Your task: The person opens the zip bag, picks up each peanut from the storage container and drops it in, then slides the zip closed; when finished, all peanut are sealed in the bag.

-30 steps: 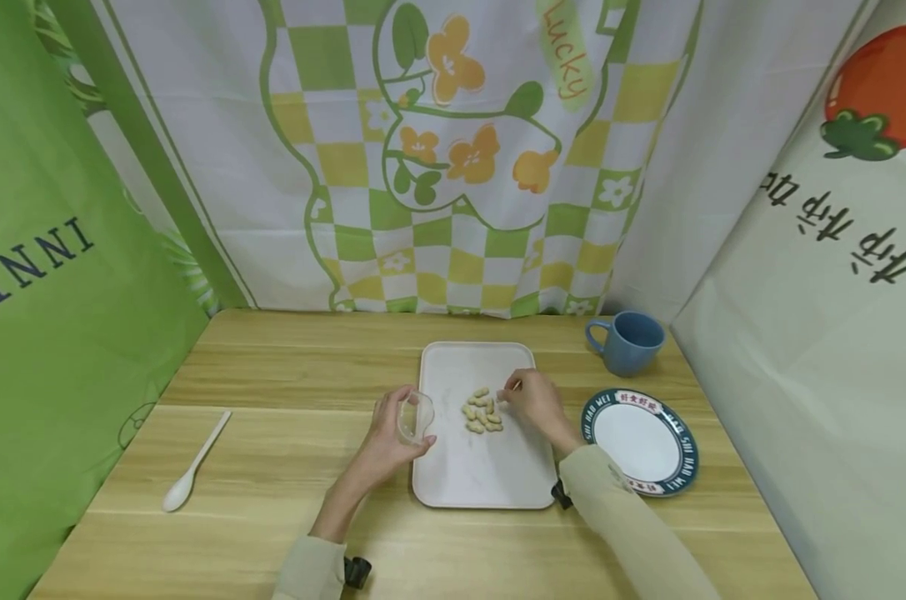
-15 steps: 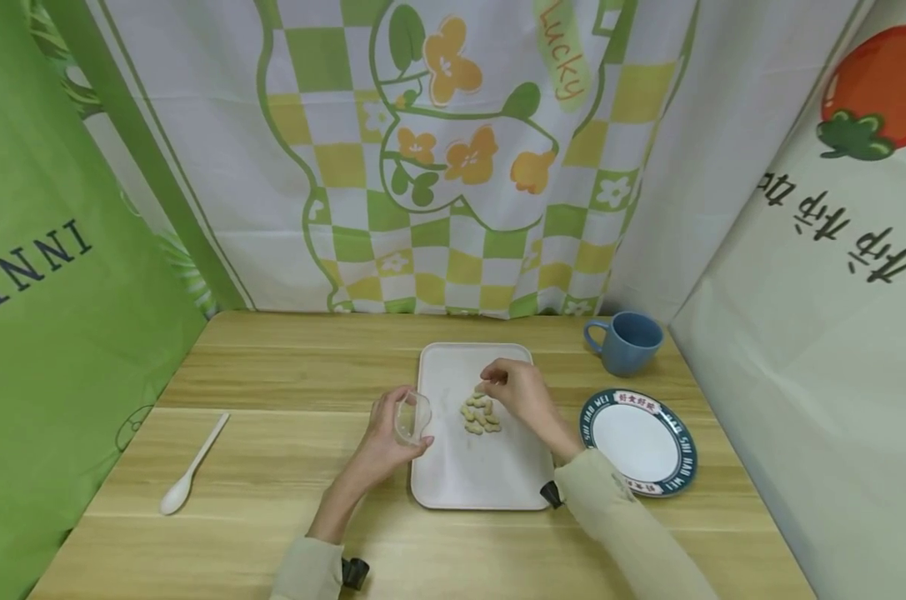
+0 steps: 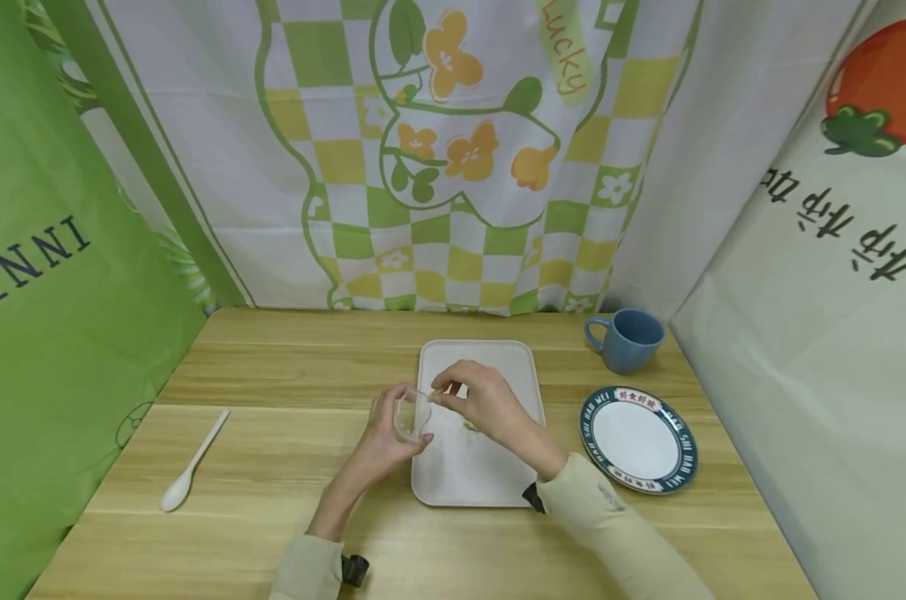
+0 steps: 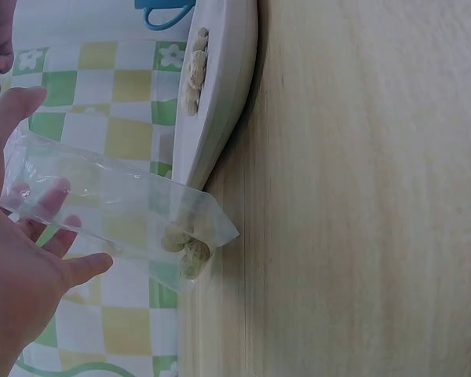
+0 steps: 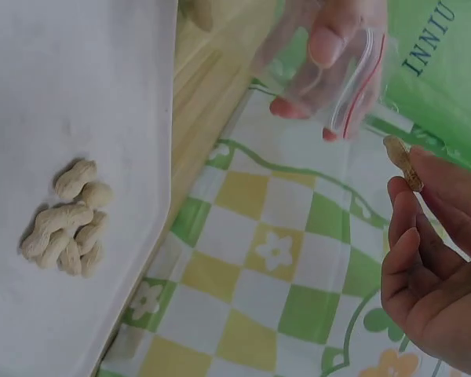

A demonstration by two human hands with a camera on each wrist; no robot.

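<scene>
My left hand (image 3: 391,429) holds a clear zip bag (image 4: 102,196) with its mouth spread, thumb on one side and fingers on the other. Several peanuts (image 4: 190,250) lie in the bottom of the bag. Close to the bag's mouth, my right hand (image 3: 490,406) pinches a single peanut (image 5: 404,163) between thumb and fingertips. Under that hand is the pale rectangular tray (image 3: 453,483), bearing a small heap of peanuts (image 5: 63,224); in the head view the right hand hides most of the heap.
A blue mug (image 3: 631,342) stands at the back right of the wooden table (image 3: 302,358). In front of it lies a white plate with a dark patterned rim (image 3: 681,417). A white spoon (image 3: 193,462) rests at the left. Printed cloths (image 3: 453,258) hang round the table.
My right hand has moved left from over the peanut heap to the bag's mouth, carrying a peanut. The left hand and bag have stayed nearly in place.
</scene>
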